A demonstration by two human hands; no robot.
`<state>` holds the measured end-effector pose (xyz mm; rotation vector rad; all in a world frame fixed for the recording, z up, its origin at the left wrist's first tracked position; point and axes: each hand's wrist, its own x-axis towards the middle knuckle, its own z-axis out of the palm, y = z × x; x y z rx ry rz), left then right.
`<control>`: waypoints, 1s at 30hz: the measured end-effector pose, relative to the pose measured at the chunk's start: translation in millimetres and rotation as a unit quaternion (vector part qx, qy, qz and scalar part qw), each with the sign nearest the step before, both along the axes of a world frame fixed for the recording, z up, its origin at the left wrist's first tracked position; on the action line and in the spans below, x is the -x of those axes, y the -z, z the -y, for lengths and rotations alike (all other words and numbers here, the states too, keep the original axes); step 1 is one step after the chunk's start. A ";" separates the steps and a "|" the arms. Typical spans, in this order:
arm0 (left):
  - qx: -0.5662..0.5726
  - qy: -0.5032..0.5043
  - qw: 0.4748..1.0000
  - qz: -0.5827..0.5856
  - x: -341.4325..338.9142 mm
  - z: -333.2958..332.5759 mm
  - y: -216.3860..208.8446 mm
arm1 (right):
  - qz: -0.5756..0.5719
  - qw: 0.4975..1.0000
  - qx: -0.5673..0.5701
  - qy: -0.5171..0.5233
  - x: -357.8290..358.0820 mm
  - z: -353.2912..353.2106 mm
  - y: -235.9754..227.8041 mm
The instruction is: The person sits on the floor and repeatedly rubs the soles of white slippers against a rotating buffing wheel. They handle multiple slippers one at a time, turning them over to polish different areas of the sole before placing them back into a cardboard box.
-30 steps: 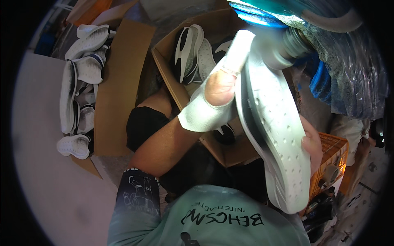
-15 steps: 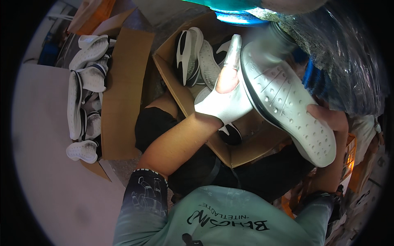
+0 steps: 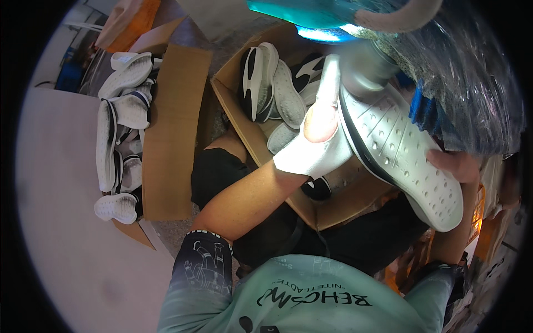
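A white shoe sole (image 3: 408, 147) with a dark stripe along its side is held at a slant between my two hands, its dimpled face showing. My left hand (image 3: 319, 136), in a white glove with its thumb wrapped in a pale covering, grips the sole's left edge near the far end; its other fingers are hidden. My bare right hand (image 3: 455, 165) is closed round the right edge toward the near end. A blurred grey cylinder (image 3: 369, 69), part of a machine, overlaps the sole's far end; whether they touch I cannot tell.
Below the sole stands an open cardboard box (image 3: 239, 125) with several black-and-white soles (image 3: 288, 94). Farther left, another carton (image 3: 172, 133) has more soles (image 3: 108, 147) beside it. A teal lamp-like part (image 3: 300, 14) and clear plastic sheeting (image 3: 472, 72) hang close above the work.
The sole and both hands have shifted slightly right and nearer in the picture. The blurred cylinder now covers more of the sole's far end. The whole view has moved a little too.
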<state>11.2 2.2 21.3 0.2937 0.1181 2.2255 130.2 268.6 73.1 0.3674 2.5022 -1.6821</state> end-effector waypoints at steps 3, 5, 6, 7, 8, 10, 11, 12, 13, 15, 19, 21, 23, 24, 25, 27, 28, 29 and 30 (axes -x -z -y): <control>0.008 0.014 1.000 0.014 2.3 -1.8 -0.7 | 0.084 0.991 0.097 0.027 -5.2 12.9 5.8; 0.017 0.023 1.000 0.011 5.8 -3.5 -1.6 | 0.052 0.986 0.155 0.014 -8.6 22.4 12.6; 0.060 -0.005 0.998 -0.027 5.0 -3.0 -1.5 | 0.021 0.980 0.196 0.010 -10.4 27.1 16.7; 0.056 0.002 0.998 -0.025 8.0 -4.0 -1.9 | 0.019 0.976 0.216 0.013 -10.5 31.0 18.9; 0.049 0.019 0.999 -0.006 8.9 -5.1 -1.3 | 0.013 0.978 0.205 0.028 -12.3 35.9 22.3; 0.038 0.012 0.999 -0.006 12.0 -6.7 1.1 | -0.019 0.975 0.216 0.044 -12.9 45.3 26.1; 0.047 0.018 0.999 0.017 11.7 -6.6 3.0 | -0.012 0.972 0.228 0.048 -13.1 50.3 27.3; 0.040 0.015 0.999 0.008 11.6 -6.6 5.6 | -0.008 0.967 0.247 0.056 -13.1 56.4 29.2; 0.049 0.013 0.999 0.013 10.4 -6.3 8.0 | -0.025 0.955 0.285 0.074 -11.7 62.2 31.1; -0.023 0.010 0.996 0.086 8.7 -7.2 13.1 | -0.079 0.948 0.283 0.121 -5.3 77.7 39.5; 0.032 -0.107 0.994 -0.013 9.2 -11.9 21.0 | -0.133 0.941 0.259 0.171 29.7 91.7 44.6; 0.050 -0.165 0.983 -0.063 9.8 -14.7 23.3 | -0.178 0.929 0.276 0.172 37.5 102.3 39.8; 0.087 -0.215 0.967 -0.105 10.8 -15.7 25.7 | -0.206 0.927 0.274 0.150 25.7 123.0 36.7; 0.105 -0.241 0.957 -0.125 12.0 -15.1 27.2 | -0.221 0.926 0.272 0.139 24.1 130.0 37.6; 0.123 -0.267 0.945 -0.145 12.9 -14.2 28.9 | -0.234 0.925 0.266 0.135 23.8 135.4 42.1; 0.139 -0.273 0.938 -0.164 16.9 -9.8 32.4 | -0.263 0.916 0.257 0.161 48.8 125.5 62.5; 0.137 -0.253 0.944 -0.163 19.9 -6.9 34.2 | -0.273 0.912 0.256 0.170 62.8 114.1 76.2; 0.135 -0.235 0.949 -0.161 22.9 -5.0 35.1 | -0.288 0.904 0.261 0.182 97.3 90.4 88.0; 0.110 -0.250 0.948 -0.163 25.4 -4.0 35.8 | -0.296 0.900 0.262 0.185 113.4 77.1 106.1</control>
